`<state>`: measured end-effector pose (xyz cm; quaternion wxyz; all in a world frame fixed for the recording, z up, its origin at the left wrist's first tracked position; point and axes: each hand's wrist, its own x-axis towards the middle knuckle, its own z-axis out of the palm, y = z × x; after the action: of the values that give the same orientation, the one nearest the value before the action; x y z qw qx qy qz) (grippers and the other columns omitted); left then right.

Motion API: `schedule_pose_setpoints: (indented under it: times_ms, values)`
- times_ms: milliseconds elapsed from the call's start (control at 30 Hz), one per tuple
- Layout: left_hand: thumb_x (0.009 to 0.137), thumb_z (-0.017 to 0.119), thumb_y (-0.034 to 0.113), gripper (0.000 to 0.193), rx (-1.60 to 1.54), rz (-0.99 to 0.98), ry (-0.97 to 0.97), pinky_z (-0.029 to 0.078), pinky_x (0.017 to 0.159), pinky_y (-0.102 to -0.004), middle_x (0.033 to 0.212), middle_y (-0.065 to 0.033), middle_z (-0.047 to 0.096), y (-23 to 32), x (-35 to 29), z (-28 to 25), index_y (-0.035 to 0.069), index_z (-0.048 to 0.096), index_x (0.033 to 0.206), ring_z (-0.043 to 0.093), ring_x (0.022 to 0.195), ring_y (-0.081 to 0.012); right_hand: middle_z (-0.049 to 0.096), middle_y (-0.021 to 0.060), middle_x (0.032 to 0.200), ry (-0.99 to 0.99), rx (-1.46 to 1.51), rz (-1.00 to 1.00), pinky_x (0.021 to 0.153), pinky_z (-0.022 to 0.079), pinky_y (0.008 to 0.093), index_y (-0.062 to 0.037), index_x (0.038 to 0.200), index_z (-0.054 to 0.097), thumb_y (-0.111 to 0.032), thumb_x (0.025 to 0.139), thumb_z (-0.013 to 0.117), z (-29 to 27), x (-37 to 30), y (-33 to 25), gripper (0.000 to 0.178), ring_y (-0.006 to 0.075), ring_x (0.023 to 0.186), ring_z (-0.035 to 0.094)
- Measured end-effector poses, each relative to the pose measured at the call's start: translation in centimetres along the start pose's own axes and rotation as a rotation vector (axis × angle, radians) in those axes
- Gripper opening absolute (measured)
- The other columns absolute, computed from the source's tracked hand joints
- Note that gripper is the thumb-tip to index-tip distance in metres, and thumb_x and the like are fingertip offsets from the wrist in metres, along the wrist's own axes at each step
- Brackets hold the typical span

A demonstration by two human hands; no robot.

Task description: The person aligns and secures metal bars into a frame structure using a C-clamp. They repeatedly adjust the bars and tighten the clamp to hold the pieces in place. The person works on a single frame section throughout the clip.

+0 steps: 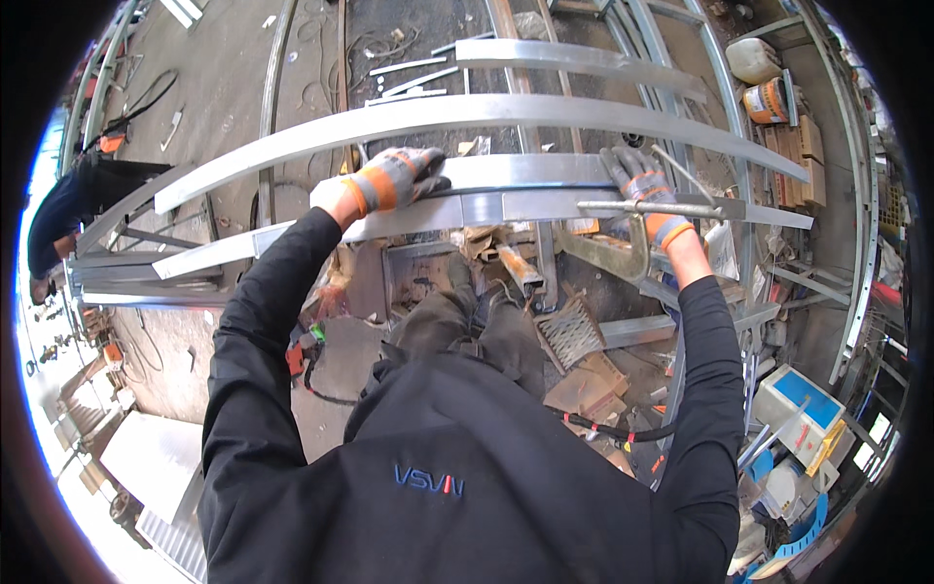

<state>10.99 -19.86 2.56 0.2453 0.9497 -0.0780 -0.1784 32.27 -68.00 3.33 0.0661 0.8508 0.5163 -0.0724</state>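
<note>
A short flat metal bar (525, 169) spans between my two gloved hands, on the far side of a long curved metal bar (399, 222). Gripping the short bar's left end is my left hand (391, 181), fingers closed and bent over it. My right hand (644, 191) is closed over its right end, beside a C-clamp (634, 255). The clamp's long threaded screw lies across the curved bar, and its frame hangs on my side. Farther off, another long curved bar (438, 113) arches past both hands. The undersides of my fingers are hidden.
Another metal bar (584, 61) lies beyond, near several thin offcuts (413, 82). A metal mesh piece (570, 333) and cardboard (590, 387) lie by my feet. A person in dark clothes (88, 200) bends at the left. At right are an orange bucket (766, 101) and a white-and-blue box (803, 407).
</note>
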Motion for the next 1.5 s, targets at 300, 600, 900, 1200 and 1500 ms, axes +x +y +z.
schedule_pose_setpoints:
  times_ms: [300,600,900,1200,1500]
  values:
    - [0.111,0.077,0.047,0.052,0.035,0.074,0.125,0.060,0.105,-0.0535,0.124,-0.0231,0.082,0.6,-0.3,1.0,0.005,0.071,0.142,0.078,0.118,-0.0452,0.047,0.0197,0.180,-0.166,0.033,0.101,0.138,0.036,0.0603,-0.0151,0.185,0.035,-0.047,0.084,0.093,0.8,0.0,-0.9,0.120,0.0432,0.168,0.042]
    - [0.110,0.076,0.052,0.066,0.208,0.070,0.109,0.057,0.110,-0.0530,0.141,-0.0245,0.076,1.9,-2.2,0.6,0.006,0.065,0.155,0.073,0.129,-0.0443,0.050,0.0267,0.175,-0.031,-0.053,-0.027,0.137,0.043,0.0531,-0.0061,0.182,0.037,-0.023,0.090,0.078,4.6,0.5,0.5,0.101,0.0466,0.162,0.049]
    - [0.080,0.098,0.060,0.123,0.647,0.036,0.104,0.046,0.125,-0.0701,0.189,-0.0227,0.034,2.3,-8.1,2.6,0.040,0.037,0.184,0.053,0.159,-0.0467,0.050,0.0306,0.172,0.025,-0.020,-0.088,0.136,0.044,0.0551,-0.0005,0.180,0.038,-0.020,0.104,0.063,5.0,0.8,1.2,0.082,0.0491,0.159,0.051]
    - [0.094,0.088,0.046,0.099,0.602,0.119,0.172,0.045,0.125,-0.0675,0.186,-0.0233,0.038,1.0,-7.6,4.1,0.050,0.041,0.181,0.057,0.152,-0.0496,0.050,0.0282,0.173,0.025,-0.013,-0.129,0.137,0.043,0.0578,-0.0024,0.179,0.041,-0.027,0.090,0.081,4.8,0.8,1.0,0.101,0.0481,0.160,0.049]
    - [0.090,0.089,0.035,0.103,0.526,0.052,0.294,0.036,0.135,-0.0642,0.182,-0.0254,0.043,-0.1,-7.8,6.0,0.016,0.043,0.181,0.052,0.158,-0.0439,0.046,0.0230,0.180,0.073,0.036,-0.098,0.137,0.044,0.0567,-0.0081,0.181,0.043,-0.023,0.093,0.075,4.5,0.0,0.5,0.094,0.0478,0.160,0.049]
